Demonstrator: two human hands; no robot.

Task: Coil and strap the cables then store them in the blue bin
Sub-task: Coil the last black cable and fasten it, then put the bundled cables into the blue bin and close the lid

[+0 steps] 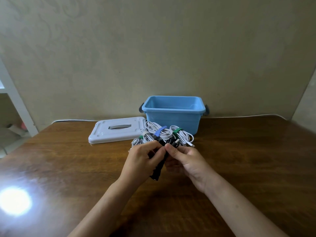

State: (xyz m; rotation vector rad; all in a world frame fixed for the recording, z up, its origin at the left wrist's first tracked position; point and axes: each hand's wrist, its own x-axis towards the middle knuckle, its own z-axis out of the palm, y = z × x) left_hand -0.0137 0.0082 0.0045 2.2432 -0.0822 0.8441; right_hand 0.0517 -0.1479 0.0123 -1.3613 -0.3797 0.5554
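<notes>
**Black cable in hand, bin sitting open**

Both hands are pinching a black cable bundle mid-desk: left hand at 9 o'clock of it, right hand at 3. Just past the fingers, at 12 o'clock, three white coils with green and blue straps sit between the hands and the blue bin. The bin's grey lid lies flat at the bin's 9 o'clock. Shiny wood desk, wall behind.
</notes>
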